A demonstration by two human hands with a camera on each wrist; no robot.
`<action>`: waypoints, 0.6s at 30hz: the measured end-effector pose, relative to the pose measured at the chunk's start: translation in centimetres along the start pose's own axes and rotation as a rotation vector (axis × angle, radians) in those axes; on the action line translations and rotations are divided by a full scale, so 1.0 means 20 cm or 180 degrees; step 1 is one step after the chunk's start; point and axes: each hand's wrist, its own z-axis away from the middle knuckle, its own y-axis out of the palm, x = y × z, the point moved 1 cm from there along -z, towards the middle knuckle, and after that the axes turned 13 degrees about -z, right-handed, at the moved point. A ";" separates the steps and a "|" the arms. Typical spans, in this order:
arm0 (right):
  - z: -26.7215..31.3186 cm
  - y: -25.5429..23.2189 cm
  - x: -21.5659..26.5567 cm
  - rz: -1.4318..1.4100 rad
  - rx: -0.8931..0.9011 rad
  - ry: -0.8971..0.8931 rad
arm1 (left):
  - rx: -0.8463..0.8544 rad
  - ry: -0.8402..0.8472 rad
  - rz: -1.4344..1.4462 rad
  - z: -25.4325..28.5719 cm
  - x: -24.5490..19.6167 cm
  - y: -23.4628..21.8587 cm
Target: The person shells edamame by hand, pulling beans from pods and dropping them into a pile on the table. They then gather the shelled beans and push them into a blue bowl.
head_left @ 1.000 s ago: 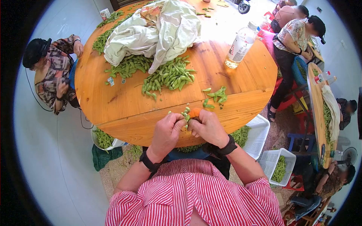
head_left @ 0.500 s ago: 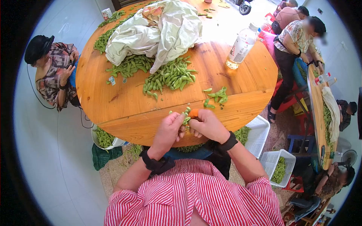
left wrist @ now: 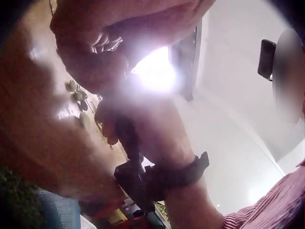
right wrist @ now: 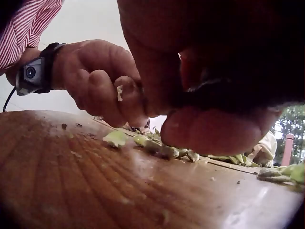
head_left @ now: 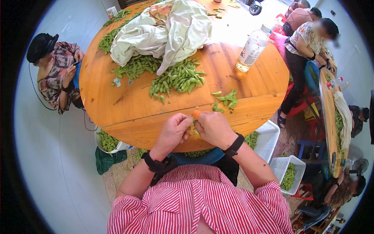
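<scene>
At the near edge of the round wooden table point(head_left: 128, 130), my left hand point(head_left: 171, 130) and right hand point(head_left: 216, 129) meet fingertip to fingertip. Both pinch an edamame pod between them, mostly hidden by the fingers. An orange cover point(head_left: 196, 114) wraps a right-hand finger. A pale scrap point(right wrist: 120, 92) sticks to a left finger in the right wrist view. Below the hands, green beans point(right wrist: 159, 147) and a light green piece point(right wrist: 115, 139) lie on the wood. Beyond is a small group of pods point(head_left: 229, 99), then a larger pod pile point(head_left: 179, 78).
A whitish cloth point(head_left: 156, 39) covers part of the pile. On the right stands a bottle point(head_left: 251, 50) of yellowish liquid. White baskets point(head_left: 272, 136) and a pail point(head_left: 109, 142) with pods are below the table. One person point(head_left: 58, 78) sits left; others work at another table point(head_left: 330, 136).
My right hand has turned inward over the fingertips, so the beans seen between the hands are now mostly covered. The left hand stays close to its place.
</scene>
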 end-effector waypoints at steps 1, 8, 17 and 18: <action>0.00 0.00 0.00 0.0057 -0.0025 0.0000 | 0.0035 -0.0009 0.0050 0.00 -0.01 0.00; -0.02 0.00 -0.06 0.0051 -0.0262 -0.0104 | -0.0310 0.0392 -0.0761 0.01 0.03 -0.02; -0.06 -0.05 0.01 -0.0034 -0.0159 0.0582 | -0.0292 0.0270 -0.0194 -0.01 0.07 -0.04; -0.05 -0.03 -0.01 -0.0031 -0.0161 0.0585 | -0.0234 0.0248 -0.0179 -0.01 0.06 -0.05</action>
